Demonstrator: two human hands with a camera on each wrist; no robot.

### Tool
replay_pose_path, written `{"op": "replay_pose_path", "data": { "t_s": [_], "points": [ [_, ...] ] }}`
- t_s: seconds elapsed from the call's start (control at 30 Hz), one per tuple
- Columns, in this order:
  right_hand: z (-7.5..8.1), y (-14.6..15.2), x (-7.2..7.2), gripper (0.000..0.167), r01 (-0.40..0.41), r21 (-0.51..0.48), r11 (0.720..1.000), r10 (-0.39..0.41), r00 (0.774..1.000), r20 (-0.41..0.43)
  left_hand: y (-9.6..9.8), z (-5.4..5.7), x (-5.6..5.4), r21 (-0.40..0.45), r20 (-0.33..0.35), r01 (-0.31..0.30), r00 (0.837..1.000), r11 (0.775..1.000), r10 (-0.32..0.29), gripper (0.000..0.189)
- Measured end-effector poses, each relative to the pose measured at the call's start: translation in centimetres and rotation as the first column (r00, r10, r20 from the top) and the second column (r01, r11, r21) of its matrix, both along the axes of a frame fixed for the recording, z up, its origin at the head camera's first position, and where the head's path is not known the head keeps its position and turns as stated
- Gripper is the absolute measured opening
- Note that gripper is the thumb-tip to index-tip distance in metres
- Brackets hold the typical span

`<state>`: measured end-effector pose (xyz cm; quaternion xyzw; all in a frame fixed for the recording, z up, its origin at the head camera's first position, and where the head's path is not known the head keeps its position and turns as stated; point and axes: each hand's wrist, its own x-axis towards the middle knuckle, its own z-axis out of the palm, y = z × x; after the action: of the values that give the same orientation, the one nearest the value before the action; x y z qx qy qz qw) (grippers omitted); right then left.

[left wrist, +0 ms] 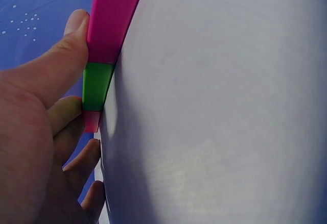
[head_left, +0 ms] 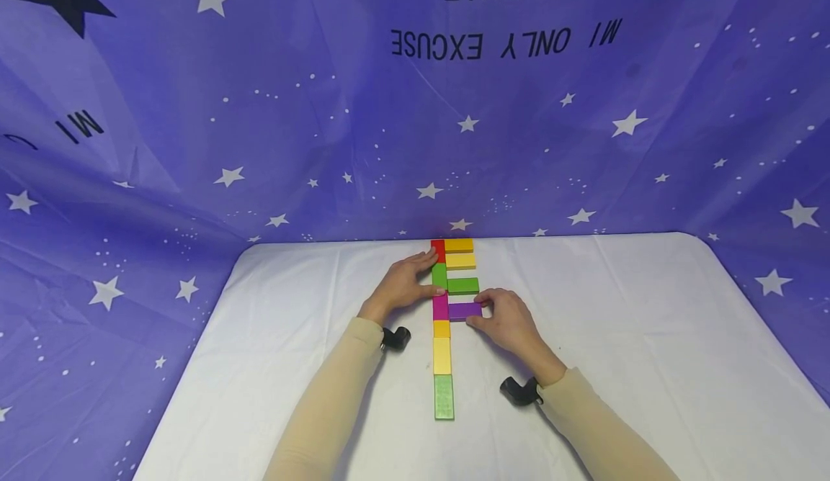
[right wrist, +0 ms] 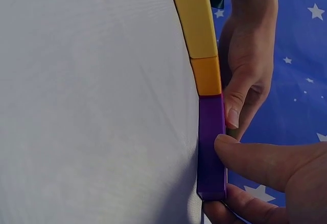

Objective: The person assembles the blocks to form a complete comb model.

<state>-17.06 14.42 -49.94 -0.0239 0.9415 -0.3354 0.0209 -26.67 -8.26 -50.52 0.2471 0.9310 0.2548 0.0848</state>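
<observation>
A column of coloured blocks runs down the table: red (head_left: 439, 246), green (head_left: 439, 276), magenta (head_left: 441, 309), orange (head_left: 442, 329), yellow (head_left: 442, 356) and light green (head_left: 444, 397). My left hand (head_left: 405, 284) rests along its left side, fingertips at the red block and thumb on the magenta one. My right hand (head_left: 512, 319) pinches a purple block (head_left: 462, 312) between thumb and index finger. That block lies crosswise, its left end against the magenta block. In the right wrist view, the purple block (right wrist: 210, 142) is under the thumb, with fingertips at its end.
Above the purple block, three more blocks stick out rightward from the column: green (head_left: 463, 286), yellow (head_left: 460, 261) and orange (head_left: 459, 245). Gaps separate them. A white cloth (head_left: 616, 308) covers the table. Behind hangs a purple star-patterned curtain (head_left: 363, 142).
</observation>
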Motion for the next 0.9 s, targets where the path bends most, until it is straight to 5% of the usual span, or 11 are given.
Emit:
{"op": "replay_pose_path", "data": {
  "t_s": [0.9],
  "points": [
    [-0.03,0.71,0.12,0.044,-0.023,-0.048,0.999,0.023,1.0,0.0,0.01,0.79,0.32,-0.061,0.015,0.033,0.999,0.998,-0.032,0.086]
  ]
}}
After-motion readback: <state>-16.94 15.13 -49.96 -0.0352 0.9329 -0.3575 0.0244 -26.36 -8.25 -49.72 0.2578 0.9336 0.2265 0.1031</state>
